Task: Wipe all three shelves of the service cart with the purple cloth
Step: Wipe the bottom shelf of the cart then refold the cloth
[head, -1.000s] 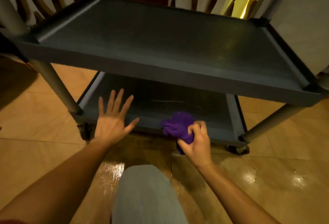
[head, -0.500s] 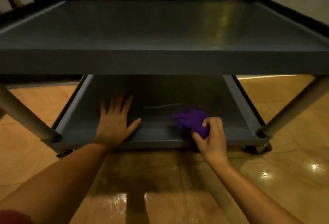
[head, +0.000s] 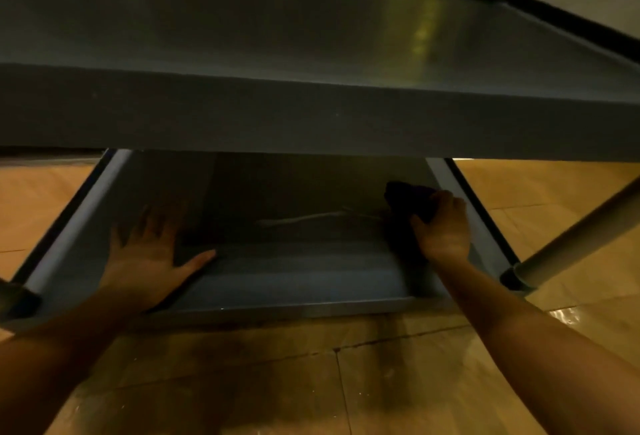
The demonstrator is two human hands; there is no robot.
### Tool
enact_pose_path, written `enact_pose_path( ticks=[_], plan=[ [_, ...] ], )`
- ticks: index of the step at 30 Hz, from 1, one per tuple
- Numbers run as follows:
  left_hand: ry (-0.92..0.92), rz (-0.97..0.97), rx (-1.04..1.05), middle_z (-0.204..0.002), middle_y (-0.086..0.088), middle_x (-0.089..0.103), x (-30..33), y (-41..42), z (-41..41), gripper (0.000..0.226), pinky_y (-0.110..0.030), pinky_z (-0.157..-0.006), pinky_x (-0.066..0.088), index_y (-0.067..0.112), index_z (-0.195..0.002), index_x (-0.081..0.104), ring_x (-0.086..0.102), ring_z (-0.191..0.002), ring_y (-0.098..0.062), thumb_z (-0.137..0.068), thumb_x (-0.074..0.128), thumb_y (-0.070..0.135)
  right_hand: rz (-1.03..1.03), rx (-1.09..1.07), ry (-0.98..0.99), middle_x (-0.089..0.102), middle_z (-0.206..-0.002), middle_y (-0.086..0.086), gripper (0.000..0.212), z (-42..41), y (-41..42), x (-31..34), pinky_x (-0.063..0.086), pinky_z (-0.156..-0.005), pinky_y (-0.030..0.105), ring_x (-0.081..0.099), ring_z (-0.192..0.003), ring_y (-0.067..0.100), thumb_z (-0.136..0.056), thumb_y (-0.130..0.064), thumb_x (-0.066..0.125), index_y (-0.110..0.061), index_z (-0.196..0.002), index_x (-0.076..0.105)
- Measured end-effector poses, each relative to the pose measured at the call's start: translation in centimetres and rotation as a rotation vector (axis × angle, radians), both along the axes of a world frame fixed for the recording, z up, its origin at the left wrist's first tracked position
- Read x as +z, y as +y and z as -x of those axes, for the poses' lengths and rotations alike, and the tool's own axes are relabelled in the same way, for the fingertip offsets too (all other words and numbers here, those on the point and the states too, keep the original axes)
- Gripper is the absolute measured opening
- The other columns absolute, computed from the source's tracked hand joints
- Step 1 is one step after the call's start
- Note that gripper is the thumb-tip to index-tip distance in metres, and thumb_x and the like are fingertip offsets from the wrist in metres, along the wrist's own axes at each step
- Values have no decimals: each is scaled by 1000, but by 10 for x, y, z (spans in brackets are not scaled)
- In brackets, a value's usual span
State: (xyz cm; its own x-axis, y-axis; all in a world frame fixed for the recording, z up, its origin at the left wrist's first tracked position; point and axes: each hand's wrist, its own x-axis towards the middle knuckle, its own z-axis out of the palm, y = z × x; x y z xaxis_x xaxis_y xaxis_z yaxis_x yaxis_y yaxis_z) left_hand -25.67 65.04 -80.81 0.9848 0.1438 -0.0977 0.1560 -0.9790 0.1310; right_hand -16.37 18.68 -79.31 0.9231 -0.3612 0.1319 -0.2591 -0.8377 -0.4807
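Head view: at lower left the left hand (head: 147, 261) lies flat, fingers spread, on the bottom shelf (head: 294, 282); at right the right hand (head: 441, 227) grips the bunched cloth (head: 403, 202) there. This shelf looks barely begun; whether the shelf above (head: 311, 36) is done can't be told.

Legible text, labels, brands, numbers, signs: none. The shelves, legs and floor show no readable markings; the view is dim and soft.
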Motion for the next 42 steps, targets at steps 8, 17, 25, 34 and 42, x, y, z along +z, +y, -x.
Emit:
enact_pose_path(
  ticks=[8, 17, 25, 34, 42],
  plan=[
    [-8, 20, 68, -169, 7, -5, -44, 72, -11, 96, -65, -119, 8, 57, -150, -11, 6, -155, -25, -71, 22, 99, 298, 329, 79, 30, -161, 11, 79, -13, -11, -28, 34, -115, 56, 25, -149, 37, -84, -51, 70, -27, -152, 37],
    [259, -11, 55, -169, 8, -13, -56, 83, -3, 91, -70, -116, -1, 73, -135, -18, -9, -155, -27, -60, 21, 105, 207, 328, 25, 43, -154, 10, 62, -27, -17, -41, 34, -114, 57, 36, -143, 39, -88, -36, 70, -26, -146, 50],
    [197, 4, 31, -169, 7, -11, -66, 81, -3, 85, -71, -115, -4, 75, -133, -23, -9, -154, -29, -64, 18, 103, 73, 218, -77, 59, -139, 16, 39, -42, 26, -47, 41, -110, 50, 51, -130, 39, -91, -12, 64, -10, -130, 66],
    [303, -1, 136, -169, 4, 4, -39, 55, 6, 108, -69, -117, 9, 59, -149, -6, 5, -154, -34, -53, 11, 107, 29, 525, -15, 50, -151, 11, 44, -27, 105, -38, 39, -114, 44, 44, -141, 32, -96, -14, 59, -19, -140, 59],
    [171, -6, 120, -169, 3, -7, -55, 85, 36, 98, -65, -119, 0, 54, -151, -12, -5, -155, -27, -67, 7, 101, -67, 237, -65, 44, -157, 10, 52, -52, 78, -40, 35, -115, 44, 42, -143, 32, -97, -21, 61, -17, -148, 50]
  ],
)
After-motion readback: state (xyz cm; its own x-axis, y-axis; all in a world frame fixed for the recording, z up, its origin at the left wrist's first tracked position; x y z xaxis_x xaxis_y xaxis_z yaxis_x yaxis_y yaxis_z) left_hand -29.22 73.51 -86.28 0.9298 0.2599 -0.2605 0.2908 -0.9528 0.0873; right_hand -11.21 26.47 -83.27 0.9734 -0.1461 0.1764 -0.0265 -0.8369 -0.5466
